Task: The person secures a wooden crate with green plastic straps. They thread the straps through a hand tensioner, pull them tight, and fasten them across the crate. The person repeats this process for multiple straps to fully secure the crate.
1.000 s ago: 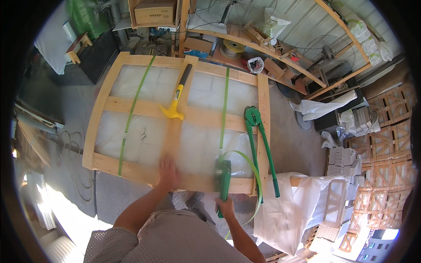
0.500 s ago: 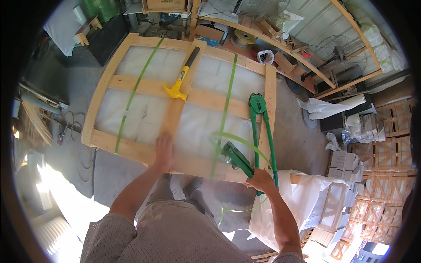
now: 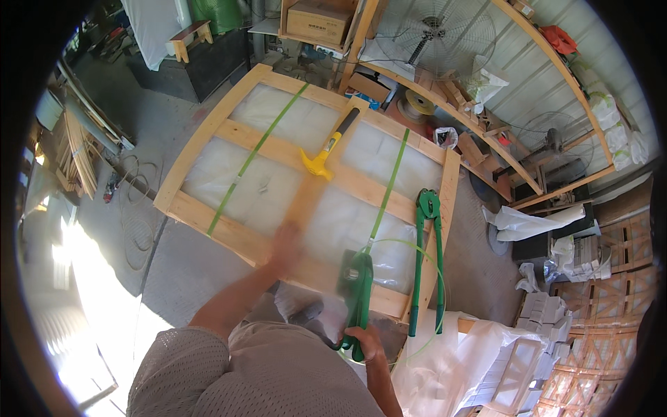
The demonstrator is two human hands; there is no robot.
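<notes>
Swinging upright since 0.5 s ago, the green strap tensioner [image 3: 357, 285] is being gripped by the right hand [image 3: 366, 342]; left hand [image 3: 285, 244] is pressing flat on the wooden frame [image 3: 208, 208]; 1 green strap [image 3: 251, 158] sealed, second strap [image 3: 389, 184] pending.

Left hand [image 3: 286, 244] motion-blurred on the wooden frame [image 3: 208, 135], fingers can't be told apart. Head of the green strapping tool [image 3: 358, 281] blurred too, so its grip on the green strap [image 3: 388, 184] is unclear. Right hand [image 3: 366, 342] wraps the tool's handle end, hiding it. Person's shoulder covers the frame's near edge. Small clip on the left strap too small to tell.
</notes>
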